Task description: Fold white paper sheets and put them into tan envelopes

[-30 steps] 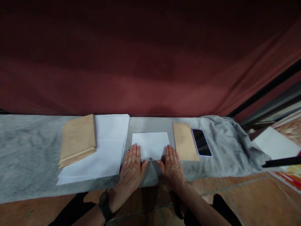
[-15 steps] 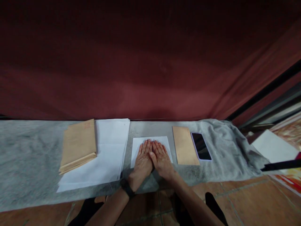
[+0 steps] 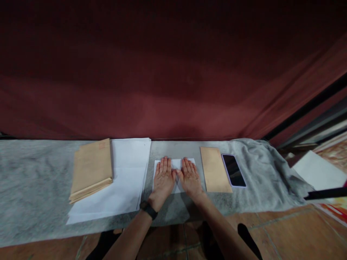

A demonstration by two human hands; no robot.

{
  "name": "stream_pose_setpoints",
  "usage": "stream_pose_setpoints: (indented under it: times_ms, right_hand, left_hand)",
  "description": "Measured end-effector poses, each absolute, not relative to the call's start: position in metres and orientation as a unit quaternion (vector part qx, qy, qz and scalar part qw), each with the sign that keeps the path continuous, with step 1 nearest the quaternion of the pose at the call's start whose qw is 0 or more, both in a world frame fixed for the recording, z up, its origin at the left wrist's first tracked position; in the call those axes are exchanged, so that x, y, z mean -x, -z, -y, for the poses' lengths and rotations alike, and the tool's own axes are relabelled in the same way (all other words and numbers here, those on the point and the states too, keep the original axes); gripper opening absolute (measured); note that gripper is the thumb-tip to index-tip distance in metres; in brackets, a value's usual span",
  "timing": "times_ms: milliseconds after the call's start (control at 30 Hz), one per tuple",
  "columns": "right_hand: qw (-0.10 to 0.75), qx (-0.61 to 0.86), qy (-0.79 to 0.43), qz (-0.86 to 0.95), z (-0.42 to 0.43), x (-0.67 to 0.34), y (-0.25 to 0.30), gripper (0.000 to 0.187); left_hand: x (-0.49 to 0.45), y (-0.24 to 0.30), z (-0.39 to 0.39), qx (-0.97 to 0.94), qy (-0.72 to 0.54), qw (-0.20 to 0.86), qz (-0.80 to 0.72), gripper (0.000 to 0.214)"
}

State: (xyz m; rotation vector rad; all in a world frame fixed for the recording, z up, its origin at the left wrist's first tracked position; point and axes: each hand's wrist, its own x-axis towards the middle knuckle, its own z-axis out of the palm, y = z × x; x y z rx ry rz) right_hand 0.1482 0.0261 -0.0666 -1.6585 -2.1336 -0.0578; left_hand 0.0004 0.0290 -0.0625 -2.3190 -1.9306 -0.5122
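Observation:
A small white sheet of paper (image 3: 177,165), perhaps folded, lies on the grey cloth in front of me. Flat on its left part rests my left hand (image 3: 164,180), fingers stretched out, with a dark band on the wrist. My right hand (image 3: 189,179) lies flat on the right part of the same paper, fingers extended. The thumbs nearly meet at the middle, and a strip of paper shows between the hands. Just right of the paper is a single brown envelope (image 3: 216,169).
On the left, a stack of brown envelopes (image 3: 92,164) sits on large white sheets (image 3: 127,180). A phone (image 3: 234,170) with a purple edge lies right of the single envelope. The grey cloth (image 3: 35,187) is bunched at right. A dark red curtain (image 3: 162,115) hangs behind.
My hands have slid apart across the paper, the left toward its left edge and the right toward its right edge. Before, they lay side by side at the middle.

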Motion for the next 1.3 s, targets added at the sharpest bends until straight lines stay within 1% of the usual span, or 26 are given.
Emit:
stream_pose_setpoints:
  times_ms: [200, 333, 533, 700, 833, 967, 1200, 1300]
  right_hand:
    - [0.221, 0.613, 0.054, 0.757, -0.024, -0.161, 0.074, 0.064]
    - [0.227, 0.619, 0.064, 0.749, -0.02, -0.167, 0.076, 0.067]
    - [0.255, 0.619, 0.073, 0.739, -0.012, -0.173, 0.076, 0.07]
    - [0.249, 0.623, 0.075, 0.738, -0.003, -0.174, 0.073, 0.068]
    - [0.243, 0.588, 0.045, 0.77, 0.009, -0.163, 0.065, 0.065]
    - [0.233, 0.531, 0.009, 0.814, 0.023, -0.15, 0.061, 0.063]
    - [0.228, 0.54, 0.052, 0.809, 0.026, -0.16, 0.068, 0.064]
    - [0.225, 0.548, 0.07, 0.803, 0.025, -0.167, 0.071, 0.066]
  left_hand:
    - [0.006, 0.066, -0.028, 0.729, 0.182, 0.04, 0.659, 0.06]
    - [0.012, 0.069, -0.025, 0.715, 0.199, 0.036, 0.669, 0.064]
    - [0.019, 0.073, -0.019, 0.705, 0.221, 0.044, 0.672, 0.066]
    - [0.021, 0.07, -0.012, 0.702, 0.232, 0.058, 0.67, 0.065]
    - [0.008, 0.065, 0.005, 0.758, 0.219, 0.057, 0.612, 0.062]
    - [-0.003, 0.064, 0.024, 0.804, 0.186, 0.048, 0.562, 0.065]
    - [0.006, 0.063, 0.026, 0.791, 0.165, 0.059, 0.587, 0.06]
    - [0.012, 0.061, 0.024, 0.777, 0.171, 0.06, 0.602, 0.061]
